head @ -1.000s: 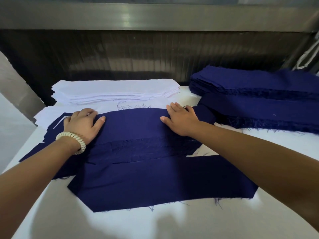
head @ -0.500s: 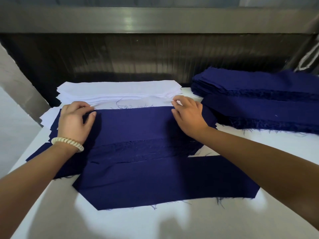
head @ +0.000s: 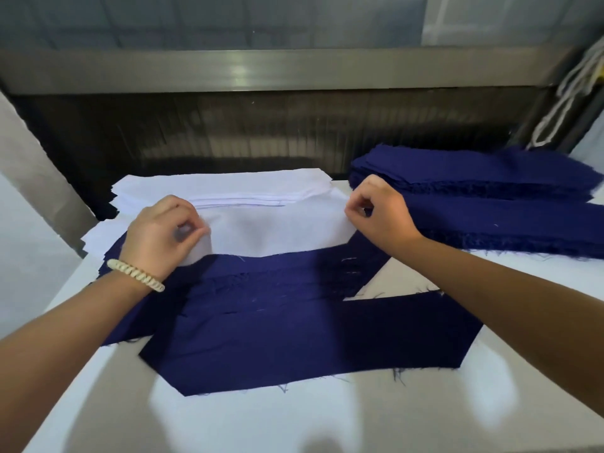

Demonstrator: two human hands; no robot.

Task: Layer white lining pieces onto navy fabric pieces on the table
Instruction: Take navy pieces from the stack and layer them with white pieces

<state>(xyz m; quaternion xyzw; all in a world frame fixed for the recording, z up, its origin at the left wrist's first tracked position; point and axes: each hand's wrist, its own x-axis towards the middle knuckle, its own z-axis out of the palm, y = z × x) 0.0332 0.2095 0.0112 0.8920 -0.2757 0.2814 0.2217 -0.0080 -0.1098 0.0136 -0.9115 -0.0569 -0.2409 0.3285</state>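
A white lining piece hangs stretched between my two hands, just above the far edge of the navy fabric pieces spread on the table. My left hand, with a beaded bracelet at the wrist, pinches the lining's left end. My right hand pinches its right corner. Behind the lining lies the stack of white lining pieces. The lining's lower edge overlaps the topmost navy piece.
A tall stack of navy fabric pieces fills the right side of the white table. A dark ribbed wall with a metal rail closes off the back. White cords hang at the far right.
Both hands left the navy piece they were flattening, reached back to the white stack and took hold of a lining piece, now drawn toward me over the navy fabric.
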